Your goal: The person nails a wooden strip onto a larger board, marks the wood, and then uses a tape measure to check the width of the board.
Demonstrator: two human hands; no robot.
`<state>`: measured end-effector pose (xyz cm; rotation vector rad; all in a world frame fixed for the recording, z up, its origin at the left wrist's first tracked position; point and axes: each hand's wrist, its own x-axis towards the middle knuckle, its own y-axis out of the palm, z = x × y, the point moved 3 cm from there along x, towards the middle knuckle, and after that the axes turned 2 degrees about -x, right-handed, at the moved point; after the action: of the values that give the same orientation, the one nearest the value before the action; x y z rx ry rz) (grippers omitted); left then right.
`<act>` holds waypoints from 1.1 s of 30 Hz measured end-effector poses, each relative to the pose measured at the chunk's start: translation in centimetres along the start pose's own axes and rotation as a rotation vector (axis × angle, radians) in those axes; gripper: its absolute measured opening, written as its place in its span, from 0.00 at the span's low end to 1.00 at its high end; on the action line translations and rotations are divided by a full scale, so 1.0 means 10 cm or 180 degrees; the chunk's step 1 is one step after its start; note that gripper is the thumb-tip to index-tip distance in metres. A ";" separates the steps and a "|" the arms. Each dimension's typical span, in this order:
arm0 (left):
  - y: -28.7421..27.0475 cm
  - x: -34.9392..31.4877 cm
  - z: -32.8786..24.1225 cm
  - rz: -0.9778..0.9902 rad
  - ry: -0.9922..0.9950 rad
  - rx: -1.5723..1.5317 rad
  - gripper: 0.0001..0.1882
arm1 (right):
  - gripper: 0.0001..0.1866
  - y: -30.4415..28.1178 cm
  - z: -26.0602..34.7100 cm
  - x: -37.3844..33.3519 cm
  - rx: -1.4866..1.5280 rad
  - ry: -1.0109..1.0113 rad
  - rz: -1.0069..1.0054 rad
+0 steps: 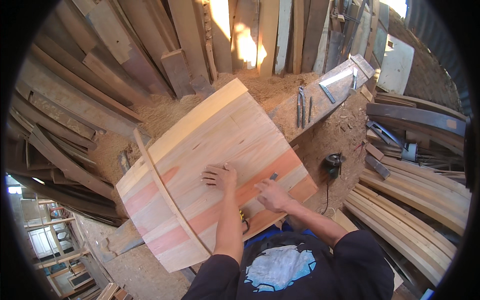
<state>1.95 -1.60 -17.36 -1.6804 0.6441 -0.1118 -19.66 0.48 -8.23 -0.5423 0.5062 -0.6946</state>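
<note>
A wide panel of glued boards, in pale, yellow and reddish strips, lies in front of me. My left hand rests flat on its middle, fingers spread. Over the reddish strip to the right, my right hand is closed round a small tool. Only the tool's short dark grey end shows, so its kind is unclear. A thin wooden strip lies across the panel's left part. By my waist, between my forearms, a yellow and black thing is partly hidden; it looks like a tape measure.
On a plank bench beyond lie pincers, a slim dark tool, a try square and a brush-like tool. A dark corded power tool stands on the right. Stacked boards and leaning planks surround the sawdust-covered floor.
</note>
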 end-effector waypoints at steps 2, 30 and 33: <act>0.10 -0.02 -0.08 -0.0419 -0.0129 0.0263 0.46 | 0.19 -0.49 0.08 0.05 0.0562 0.0008 -0.0419; 0.24 0.01 -0.21 -0.0716 -0.0194 0.0602 0.42 | 0.11 -1.27 -0.98 0.17 0.0169 0.1226 -0.0978; 0.16 0.03 -0.16 -0.0491 -0.0201 0.0394 0.43 | 0.11 -1.18 -1.24 0.01 -0.0160 0.1360 -0.1331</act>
<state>0.93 -3.23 -18.60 -1.6058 0.4509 -0.2039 -32.41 -10.85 -10.27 -0.5541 0.8219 -1.2126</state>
